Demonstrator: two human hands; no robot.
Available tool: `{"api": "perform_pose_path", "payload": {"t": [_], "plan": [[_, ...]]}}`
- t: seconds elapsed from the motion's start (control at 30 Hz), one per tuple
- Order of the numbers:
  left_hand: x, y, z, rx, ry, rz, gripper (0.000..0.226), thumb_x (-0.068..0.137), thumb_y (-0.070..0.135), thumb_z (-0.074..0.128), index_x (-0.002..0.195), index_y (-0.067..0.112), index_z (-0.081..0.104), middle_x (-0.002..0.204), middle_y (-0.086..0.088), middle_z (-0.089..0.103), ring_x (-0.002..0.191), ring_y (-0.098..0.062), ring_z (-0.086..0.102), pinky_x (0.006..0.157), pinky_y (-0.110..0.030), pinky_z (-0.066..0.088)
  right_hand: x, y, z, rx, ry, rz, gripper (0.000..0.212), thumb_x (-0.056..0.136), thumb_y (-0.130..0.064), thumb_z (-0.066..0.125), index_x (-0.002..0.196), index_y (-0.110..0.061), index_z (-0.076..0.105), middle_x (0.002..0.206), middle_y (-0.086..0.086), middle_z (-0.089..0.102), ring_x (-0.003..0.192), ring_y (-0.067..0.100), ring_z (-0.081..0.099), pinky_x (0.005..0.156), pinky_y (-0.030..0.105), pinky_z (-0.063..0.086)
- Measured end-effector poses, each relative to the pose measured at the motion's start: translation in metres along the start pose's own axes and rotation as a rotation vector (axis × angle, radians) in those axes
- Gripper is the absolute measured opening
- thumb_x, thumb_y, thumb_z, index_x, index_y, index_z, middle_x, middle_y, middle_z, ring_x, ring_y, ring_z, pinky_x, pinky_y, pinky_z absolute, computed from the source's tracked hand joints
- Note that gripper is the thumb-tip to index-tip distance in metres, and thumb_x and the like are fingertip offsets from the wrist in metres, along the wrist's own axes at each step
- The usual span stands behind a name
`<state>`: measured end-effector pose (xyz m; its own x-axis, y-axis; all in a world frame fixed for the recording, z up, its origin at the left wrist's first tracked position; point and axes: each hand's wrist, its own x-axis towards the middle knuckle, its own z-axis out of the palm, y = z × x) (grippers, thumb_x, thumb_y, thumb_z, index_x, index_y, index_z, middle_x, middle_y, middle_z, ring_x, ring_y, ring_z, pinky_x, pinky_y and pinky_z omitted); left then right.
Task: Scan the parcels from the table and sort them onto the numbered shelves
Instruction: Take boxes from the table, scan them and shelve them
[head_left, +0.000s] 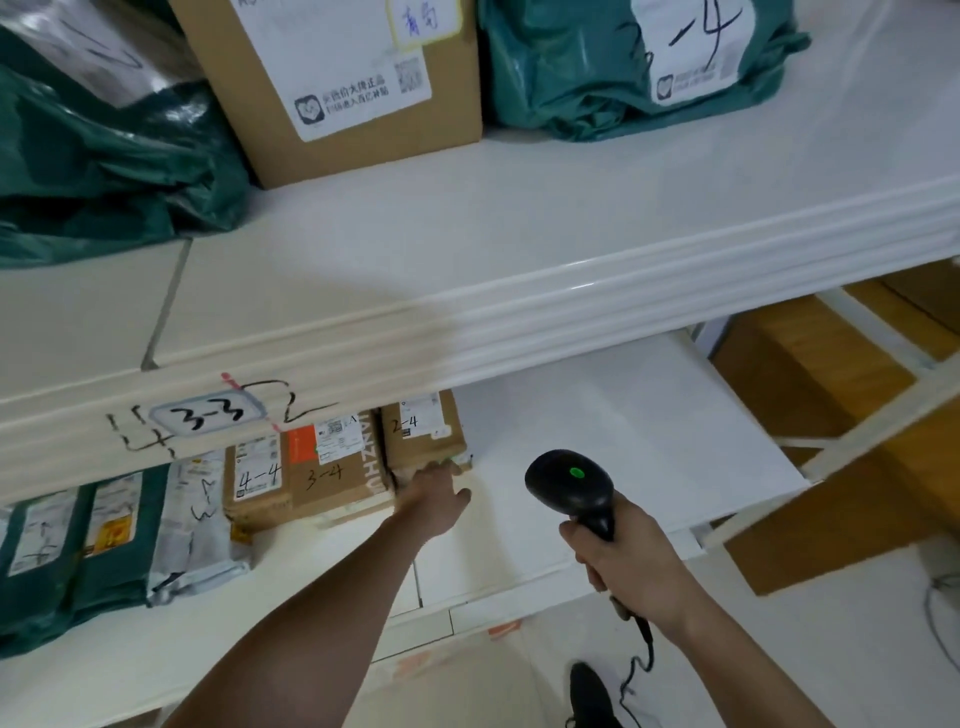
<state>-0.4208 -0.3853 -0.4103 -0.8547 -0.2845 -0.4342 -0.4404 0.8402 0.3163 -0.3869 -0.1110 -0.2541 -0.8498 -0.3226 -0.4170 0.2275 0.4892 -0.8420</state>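
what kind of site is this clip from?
Likely a parcel pickup or sorting room. White shelves carry a handwritten "3-3" tag, boxes and mailer bags are marked with codes such as the "3-4" box, and the right hand grips a barcode scanner.

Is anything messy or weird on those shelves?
Mostly tidy. The odd bit is the shelf edge: around the printed 3-3 tag someone has scrawled extra numbers in black marker. On the lower shelf, the grey mailer bag is crumpled and slumps forward, unlike the upright boxes beside it.
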Motion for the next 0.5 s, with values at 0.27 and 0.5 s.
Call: {"api": "perform_pose_path", "payload": {"t": [0.27,0.5], "plan": [[-0.008,0.150,-0.024,0.054,0.159,0.493,0.055,0.099,0.053,0.057,0.148,0.030,0.051,0.157,0.007,0.048,0.144,-0.016,0.044,0.116,-0.032,0.039,-0.028,-0.008,-0.061,0.084,0.196,-0.024,0.006,0.093,-0.017,0.062,0.096,-0.016,0.057,0.071,0.006,0.058,0.055,0.016,0.053,0.049,0.024,0.045],[-0.035,0.288,-0.024,0.072,0.093,0.733,0.074,0.097,0.060,0.057,0.161,0.033,0.034,0.172,0.006,0.026,0.155,-0.020,0.029,0.125,-0.043,0.030,-0.075,0.015,-0.143,0.169,0.400,-0.031,0.006,0.093,-0.018,0.064,0.098,-0.019,0.060,0.062,0.000,0.056,0.053,0.015,0.051,0.050,0.026,0.045]]}}
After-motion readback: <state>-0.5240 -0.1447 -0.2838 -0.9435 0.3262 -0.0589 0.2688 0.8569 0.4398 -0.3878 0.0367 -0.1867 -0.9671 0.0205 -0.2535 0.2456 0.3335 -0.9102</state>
